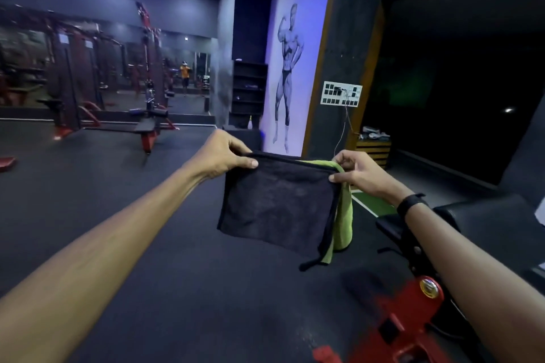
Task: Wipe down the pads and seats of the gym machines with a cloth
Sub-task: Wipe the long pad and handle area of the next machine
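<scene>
The black padded bench with a red steel frame sits low at the right, its pad untouched by cloth. In mid-air before the person hangs the folded black cloth with a lime-green inner layer, stretched by its top corners. The left hand pinches the left corner between thumb and fingers; the right hand pinches the right one. To wipe well, the person should probably square the fold, keep a flat face outward, then lay it flat on the pad.
</scene>
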Action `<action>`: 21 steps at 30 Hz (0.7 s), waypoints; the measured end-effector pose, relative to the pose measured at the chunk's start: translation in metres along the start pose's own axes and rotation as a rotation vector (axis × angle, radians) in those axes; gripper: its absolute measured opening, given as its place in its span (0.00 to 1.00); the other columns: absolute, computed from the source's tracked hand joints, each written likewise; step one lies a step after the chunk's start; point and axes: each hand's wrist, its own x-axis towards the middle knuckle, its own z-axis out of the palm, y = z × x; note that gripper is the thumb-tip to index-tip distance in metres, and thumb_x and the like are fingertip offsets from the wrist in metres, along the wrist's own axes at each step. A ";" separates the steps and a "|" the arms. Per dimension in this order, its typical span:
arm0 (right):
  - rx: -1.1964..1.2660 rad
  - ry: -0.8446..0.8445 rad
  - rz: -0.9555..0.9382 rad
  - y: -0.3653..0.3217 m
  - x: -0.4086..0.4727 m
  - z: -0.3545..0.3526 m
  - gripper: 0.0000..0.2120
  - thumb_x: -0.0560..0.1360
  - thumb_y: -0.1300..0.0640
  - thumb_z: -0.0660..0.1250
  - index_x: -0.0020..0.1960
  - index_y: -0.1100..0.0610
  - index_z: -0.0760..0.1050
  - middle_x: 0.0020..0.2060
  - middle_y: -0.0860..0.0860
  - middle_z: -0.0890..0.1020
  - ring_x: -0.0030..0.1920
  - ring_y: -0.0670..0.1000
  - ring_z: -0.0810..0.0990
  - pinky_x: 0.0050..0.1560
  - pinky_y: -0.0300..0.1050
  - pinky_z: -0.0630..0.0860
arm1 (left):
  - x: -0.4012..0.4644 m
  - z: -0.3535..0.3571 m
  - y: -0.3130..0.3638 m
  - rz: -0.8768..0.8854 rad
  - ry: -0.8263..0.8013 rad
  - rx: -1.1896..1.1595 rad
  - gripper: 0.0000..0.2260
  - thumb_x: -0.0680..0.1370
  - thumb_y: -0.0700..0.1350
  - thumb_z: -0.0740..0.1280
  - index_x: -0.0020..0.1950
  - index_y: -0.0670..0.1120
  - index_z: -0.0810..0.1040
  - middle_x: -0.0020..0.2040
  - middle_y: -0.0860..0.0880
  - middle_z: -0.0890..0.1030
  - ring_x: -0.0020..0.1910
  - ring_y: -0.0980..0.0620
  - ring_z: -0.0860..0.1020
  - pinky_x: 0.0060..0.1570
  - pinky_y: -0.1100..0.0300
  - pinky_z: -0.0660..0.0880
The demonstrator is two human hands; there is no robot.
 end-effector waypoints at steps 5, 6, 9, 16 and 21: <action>-0.049 -0.016 -0.030 0.028 0.049 0.008 0.16 0.75 0.64 0.73 0.52 0.50 0.69 0.42 0.57 0.81 0.39 0.48 0.78 0.42 0.47 0.75 | 0.073 -0.009 -0.003 0.106 0.055 0.017 0.08 0.66 0.39 0.82 0.42 0.46 0.87 0.37 0.47 0.86 0.37 0.54 0.79 0.42 0.58 0.77; -0.052 -0.005 -0.030 0.031 0.060 0.010 0.18 0.75 0.64 0.74 0.52 0.48 0.67 0.41 0.55 0.79 0.36 0.46 0.76 0.39 0.45 0.74 | 0.092 -0.011 -0.001 0.130 0.060 0.012 0.08 0.67 0.39 0.82 0.43 0.45 0.87 0.37 0.47 0.86 0.36 0.54 0.79 0.42 0.58 0.77; -0.089 0.040 -0.051 0.043 0.094 0.018 0.23 0.72 0.63 0.75 0.49 0.42 0.65 0.39 0.48 0.74 0.33 0.45 0.71 0.36 0.43 0.70 | 0.142 -0.019 0.004 0.225 0.057 0.036 0.07 0.68 0.38 0.81 0.44 0.46 0.87 0.36 0.51 0.85 0.34 0.58 0.79 0.41 0.59 0.78; -0.196 0.200 -0.116 0.083 0.151 0.050 0.16 0.68 0.65 0.70 0.46 0.47 0.69 0.39 0.37 0.77 0.37 0.45 0.72 0.36 0.47 0.70 | 0.233 -0.017 -0.010 0.319 -0.054 0.130 0.07 0.70 0.37 0.79 0.47 0.43 0.88 0.32 0.57 0.83 0.30 0.66 0.75 0.36 0.69 0.71; -0.325 0.289 -0.079 0.113 0.178 0.065 0.14 0.68 0.60 0.69 0.49 0.46 0.72 0.47 0.44 0.81 0.48 0.51 0.80 0.50 0.56 0.77 | 0.274 -0.013 -0.034 0.296 -0.097 0.130 0.06 0.72 0.37 0.78 0.47 0.44 0.88 0.34 0.55 0.84 0.31 0.65 0.76 0.37 0.68 0.74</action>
